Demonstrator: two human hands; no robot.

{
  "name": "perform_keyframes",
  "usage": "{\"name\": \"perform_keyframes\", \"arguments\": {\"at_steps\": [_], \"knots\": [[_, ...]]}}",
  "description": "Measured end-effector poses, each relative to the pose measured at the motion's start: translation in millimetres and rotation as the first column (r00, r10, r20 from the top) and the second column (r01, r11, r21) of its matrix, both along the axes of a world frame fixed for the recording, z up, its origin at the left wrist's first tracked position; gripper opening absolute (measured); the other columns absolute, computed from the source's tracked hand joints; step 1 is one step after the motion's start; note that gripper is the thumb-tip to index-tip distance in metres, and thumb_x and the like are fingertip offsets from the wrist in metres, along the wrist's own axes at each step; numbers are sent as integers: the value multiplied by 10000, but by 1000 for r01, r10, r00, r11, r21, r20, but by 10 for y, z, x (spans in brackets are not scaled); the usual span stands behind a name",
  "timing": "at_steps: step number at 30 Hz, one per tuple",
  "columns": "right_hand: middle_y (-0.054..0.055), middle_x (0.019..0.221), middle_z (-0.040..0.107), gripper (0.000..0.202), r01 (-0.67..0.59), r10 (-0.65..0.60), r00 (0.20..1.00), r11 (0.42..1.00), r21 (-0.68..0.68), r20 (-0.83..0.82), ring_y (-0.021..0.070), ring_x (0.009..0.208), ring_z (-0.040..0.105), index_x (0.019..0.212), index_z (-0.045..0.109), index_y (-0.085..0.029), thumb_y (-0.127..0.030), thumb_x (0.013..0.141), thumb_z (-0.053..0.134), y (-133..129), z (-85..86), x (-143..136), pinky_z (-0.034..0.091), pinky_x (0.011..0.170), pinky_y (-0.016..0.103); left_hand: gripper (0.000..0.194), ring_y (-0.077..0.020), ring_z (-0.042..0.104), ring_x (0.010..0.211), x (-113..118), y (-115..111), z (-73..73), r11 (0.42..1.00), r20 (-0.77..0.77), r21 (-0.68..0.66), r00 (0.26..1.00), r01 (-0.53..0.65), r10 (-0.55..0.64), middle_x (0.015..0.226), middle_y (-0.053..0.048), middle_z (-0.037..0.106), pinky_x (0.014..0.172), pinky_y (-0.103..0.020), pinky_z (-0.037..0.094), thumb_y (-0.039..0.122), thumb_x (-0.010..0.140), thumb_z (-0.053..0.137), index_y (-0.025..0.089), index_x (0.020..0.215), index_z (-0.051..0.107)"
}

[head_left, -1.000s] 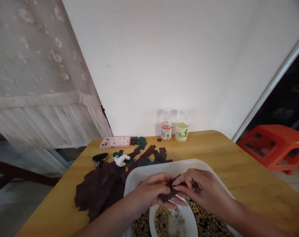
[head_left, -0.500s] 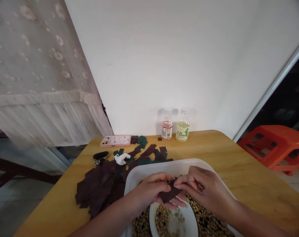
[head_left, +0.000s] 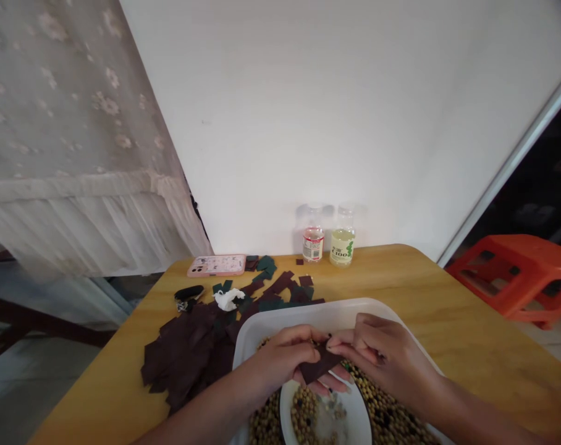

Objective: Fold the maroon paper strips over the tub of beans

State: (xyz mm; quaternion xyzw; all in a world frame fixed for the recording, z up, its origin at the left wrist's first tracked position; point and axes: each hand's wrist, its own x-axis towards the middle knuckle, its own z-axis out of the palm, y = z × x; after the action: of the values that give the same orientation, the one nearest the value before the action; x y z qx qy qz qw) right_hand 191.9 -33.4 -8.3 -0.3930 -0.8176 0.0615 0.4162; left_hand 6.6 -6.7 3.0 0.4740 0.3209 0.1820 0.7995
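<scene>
Over a white tray (head_left: 308, 312), my left hand (head_left: 292, 353) is closed on a flat, dark brown rectangular piece (head_left: 318, 364). Its thumb presses on top while the fingers spread underneath. My right hand (head_left: 387, 349) pinches at the upper right edge of that piece with thumb and forefinger; anything small between those fingertips is hidden. Below both hands, a white oval dish (head_left: 285, 420) stands in the tray, with some small round tan grains (head_left: 303, 411) in it. More tan and dark grains (head_left: 392, 420) lie around the dish.
Left of the tray spreads a pile of dark brown pieces (head_left: 188, 352), with dark green ones (head_left: 266, 266) behind. A crumpled white tissue (head_left: 228, 299), black key fob (head_left: 189, 293), pink phone (head_left: 216, 265) and two bottles (head_left: 313, 244) (head_left: 342, 244) stand or lie farther back. An orange stool (head_left: 516, 272) is at right.
Both hands stay nearly in place with the dark brown piece between them. The right hand's fingers have shifted slightly at the piece's edge.
</scene>
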Motion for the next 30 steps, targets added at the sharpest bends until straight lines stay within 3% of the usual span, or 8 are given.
{"name": "perform_keyframes", "arguments": {"at_steps": [4, 10, 14, 17, 23, 28, 30], "knots": [[-45, 450, 465, 392, 76, -75, 997, 997, 25, -20, 108, 466, 495, 531, 276, -224, -181, 835, 519, 28, -15, 14, 380, 445, 205, 251, -203, 664, 735, -13, 11, -34, 1000, 25, -25, 1000, -12, 12, 736, -63, 671, 628, -258, 453, 285, 647, 561, 164, 862, 511], [-31, 584, 639, 358, -83, 83, 996, 996, 17, 25, 102, 472, 476, 557, 306, -216, -132, 831, 521, -3, 26, -19, 367, 443, 206, 262, -196, 665, 749, 0, 0, 2, 999, 40, -29, 999, 28, -27, 809, -76, 676, 634, -247, 467, 261, 648, 576, 141, 880, 559], [-27, 481, 547, 367, 42, -41, 999, 999, 30, -26, 115, 480, 511, 540, 320, -221, -182, 848, 517, 10, 12, 4, 385, 456, 218, 229, -195, 666, 790, -18, 1, -8, 999, 58, -35, 998, 2, 0, 831, -78, 685, 641, -238, 473, 253, 669, 560, 146, 872, 559], [-29, 465, 509, 400, 67, -66, 996, 998, 18, -54, 114, 484, 520, 526, 284, -221, -199, 850, 517, 15, 4, 11, 391, 459, 215, 216, -191, 667, 793, -21, -2, -19, 999, 65, -42, 998, -2, 4, 833, -80, 686, 643, -230, 472, 240, 672, 555, 148, 867, 542], [-33, 595, 641, 358, -90, 89, 995, 995, 29, 55, 96, 459, 436, 550, 313, -213, -107, 821, 522, -10, 17, 3, 359, 448, 213, 268, -209, 669, 782, -3, 6, -6, 1000, 36, -24, 999, 18, -17, 839, -93, 682, 624, -237, 477, 242, 654, 563, 133, 898, 544], [-37, 491, 546, 348, 47, -38, 996, 993, 109, -83, 98, 480, 478, 546, 363, -210, -133, 828, 552, 19, -9, 20, 372, 460, 203, 232, -206, 667, 797, -19, 18, -20, 999, 67, -46, 998, -4, 7, 847, -98, 682, 633, -233, 480, 238, 653, 559, 142, 860, 521], [-38, 488, 543, 302, 1, 4, 999, 993, 117, -44, 96, 464, 464, 570, 416, -208, -142, 833, 549, 22, -11, 18, 365, 449, 202, 239, -207, 669, 782, -15, 17, -26, 999, 75, -45, 997, -2, 5, 830, -98, 683, 623, -235, 480, 236, 647, 560, 139, 861, 517]]}}
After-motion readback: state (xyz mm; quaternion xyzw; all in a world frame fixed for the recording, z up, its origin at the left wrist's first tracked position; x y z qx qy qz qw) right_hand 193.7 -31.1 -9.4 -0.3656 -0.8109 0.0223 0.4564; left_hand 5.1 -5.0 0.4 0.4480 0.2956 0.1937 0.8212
